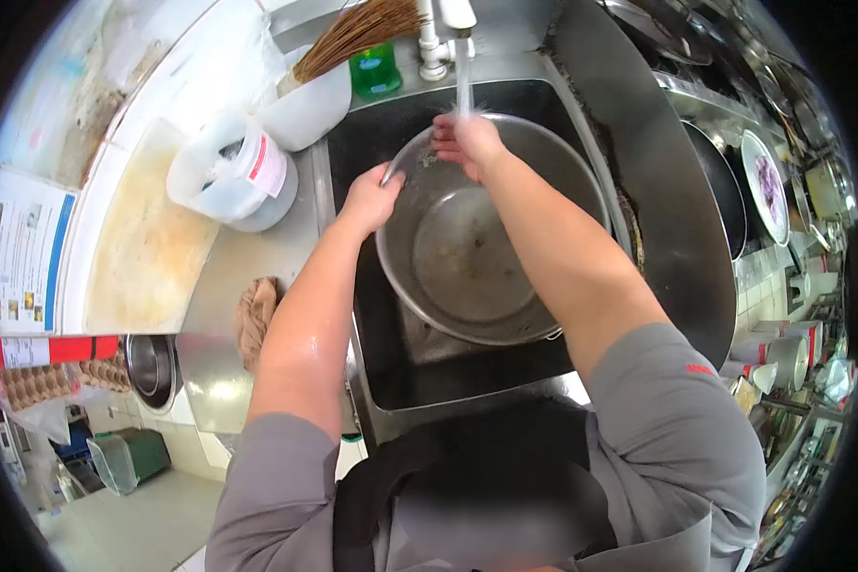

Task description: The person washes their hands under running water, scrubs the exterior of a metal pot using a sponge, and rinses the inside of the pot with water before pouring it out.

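A large round metal basin (458, 250) stands in the dark sink (391, 372), with a little water visible at its bottom. My left hand (372, 198) grips the basin's left rim, thumb over the edge. Above the far side of the basin, my right hand (469, 145) is under the running water (463, 81), its fingers stretched out and holding nothing. The water falls from a white faucet (458, 13) and splashes on this hand.
Left of the sink stand a translucent bucket (229, 198) with a label, a white container (313, 110) and a brown cloth (255, 319). A twig brush (357, 40) and a green bottle (376, 72) are behind. A metal partition (672, 229) borders the right side.
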The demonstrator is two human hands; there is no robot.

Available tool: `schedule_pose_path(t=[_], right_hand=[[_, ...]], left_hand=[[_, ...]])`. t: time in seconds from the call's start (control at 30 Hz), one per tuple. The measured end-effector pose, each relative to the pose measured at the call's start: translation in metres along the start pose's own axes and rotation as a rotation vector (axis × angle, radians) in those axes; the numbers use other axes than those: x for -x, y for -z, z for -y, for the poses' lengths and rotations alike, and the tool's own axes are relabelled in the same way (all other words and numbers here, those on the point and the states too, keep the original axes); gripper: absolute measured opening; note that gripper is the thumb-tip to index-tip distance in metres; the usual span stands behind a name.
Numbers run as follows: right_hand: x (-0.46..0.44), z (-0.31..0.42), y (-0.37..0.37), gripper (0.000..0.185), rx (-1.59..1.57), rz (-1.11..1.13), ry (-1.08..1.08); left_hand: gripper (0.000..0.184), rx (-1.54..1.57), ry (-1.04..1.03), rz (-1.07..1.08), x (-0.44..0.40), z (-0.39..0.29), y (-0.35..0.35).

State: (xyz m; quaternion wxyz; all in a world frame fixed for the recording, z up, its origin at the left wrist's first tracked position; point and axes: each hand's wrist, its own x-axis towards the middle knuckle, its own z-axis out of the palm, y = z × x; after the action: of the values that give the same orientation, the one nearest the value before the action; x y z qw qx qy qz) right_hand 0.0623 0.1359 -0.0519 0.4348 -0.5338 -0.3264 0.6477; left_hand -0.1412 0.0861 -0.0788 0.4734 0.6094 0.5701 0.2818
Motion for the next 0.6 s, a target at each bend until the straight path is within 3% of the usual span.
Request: schedule_pose_path(t=[0.03, 0.17, 0.2, 0.23, 0.27, 0.3, 0.33, 0.37, 0.43, 0.5, 0.53, 0.6], right_hand=[[-0.012, 0.005, 0.007, 0.027, 0.010, -0.126, 0.053], [-0.025, -0.016, 0.009, 0.021, 0.248, -0.132, 0.155], [-0.029, -0.022, 0.012, 0.025, 0.230, -0.035, 0.175], [-0.035, -0.030, 0.012, 0.027, 0.175, -0.091, 0.200], [-0.024, -0.017, 0.018, 0.026, 0.180, -0.195, 0.134], [-0.010, -0.005, 0.027, 0.027, 0.187, -0.293, 0.065], [-0.017, -0.008, 0.041, 0.027, 0.060, -0.350, 0.037], [-0.028, -0.015, 0.056, 0.028, -0.063, -0.402, 0.011], [-0.024, -0.024, 0.060, 0.028, 0.184, -0.250, 0.035], [0.009, -0.019, 0.039, 0.026, 0.413, -0.005, 0.078], [0.009, -0.019, 0.024, 0.026, 0.442, 0.179, 0.002], [0.014, -0.012, 0.000, 0.027, 0.477, 0.197, 0.098]], left_hand=[[0.034, -0.016, 0.019, -0.073, -0.002, -0.006, -0.002], [0.027, 0.027, 0.118, -0.300, 0.028, -0.016, -0.020], [0.027, 0.115, 0.072, -0.376, 0.031, 0.006, -0.029], [0.027, 0.225, 0.118, -0.417, 0.056, -0.015, -0.038], [0.029, 0.303, 0.055, -0.463, 0.067, 0.004, -0.050], [0.033, 0.208, 0.120, -0.508, 0.089, 0.007, -0.057], [0.039, 0.336, 0.117, -0.495, 0.111, 0.007, -0.060], [0.047, 0.206, 0.159, -0.474, 0.139, -0.004, -0.062], [0.051, 0.062, 0.227, -0.372, 0.171, -0.023, -0.059], [0.051, -0.055, 0.080, -0.412, 0.145, -0.010, -0.038], [0.050, -0.161, 0.103, -0.398, 0.130, -0.035, -0.024], [0.046, -0.307, -0.048, -0.363, 0.084, -0.035, -0.005]])
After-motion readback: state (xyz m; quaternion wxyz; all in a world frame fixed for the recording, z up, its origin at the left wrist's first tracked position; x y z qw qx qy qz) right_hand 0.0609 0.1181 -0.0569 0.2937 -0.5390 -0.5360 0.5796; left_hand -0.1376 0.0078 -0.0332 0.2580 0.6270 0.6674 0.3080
